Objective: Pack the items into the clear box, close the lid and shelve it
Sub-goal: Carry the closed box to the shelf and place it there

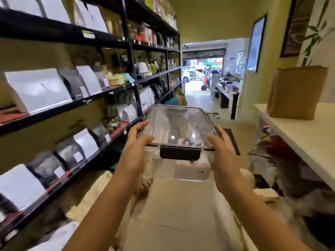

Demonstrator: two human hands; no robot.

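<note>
The clear box (181,167) hangs in mid-air in front of me, carried level between both hands. Its transparent lid (178,122) is down, and the black latch (180,152) on the near side lies flat against the wall. Items show dimly through the plastic, too blurred to name. My left hand (135,147) grips the box's left side with the thumb on the lid's edge. My right hand (223,151) holds the right side the same way. The black shelving (101,95) runs along my left.
White and black pouches fill the shelf levels at left (39,89). A white counter (297,124) with a brown paper bag (295,91) stands at right. A cardboard surface (174,211) lies below the box. The aisle leads to an open doorway (201,75).
</note>
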